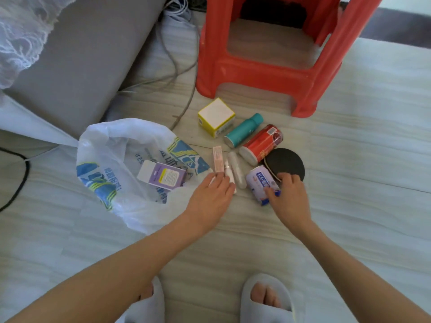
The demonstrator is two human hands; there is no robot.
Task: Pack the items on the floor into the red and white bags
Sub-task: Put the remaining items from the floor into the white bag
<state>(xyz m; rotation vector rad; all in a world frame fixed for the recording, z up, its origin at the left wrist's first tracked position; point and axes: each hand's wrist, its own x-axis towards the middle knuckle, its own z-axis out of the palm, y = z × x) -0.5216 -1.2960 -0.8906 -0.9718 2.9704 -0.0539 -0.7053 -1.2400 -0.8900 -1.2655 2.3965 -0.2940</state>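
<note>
A white plastic bag (109, 145) with blue print lies open on the floor, a purple box (161, 174) inside it. My left hand (213, 194) reaches over the near ends of a pink slim box (217, 158) and a small white tube (229, 174); its grip is unclear. My right hand (288, 194) grips a white and blue can (257, 180) lying on its side. Beyond lie a white capsule-shaped tube (236, 166), a black round disc (285, 163), a red can (262, 143), a teal bottle (243, 129) and a yellow and white box (215, 116). No red bag is in view.
A red plastic stool (268, 66) stands just behind the items. A grey cushion (81, 61) and cables (177, 73) lie at the back left, a black cable (21, 183) at the far left. My feet in white slippers (265, 301) are near the bottom edge.
</note>
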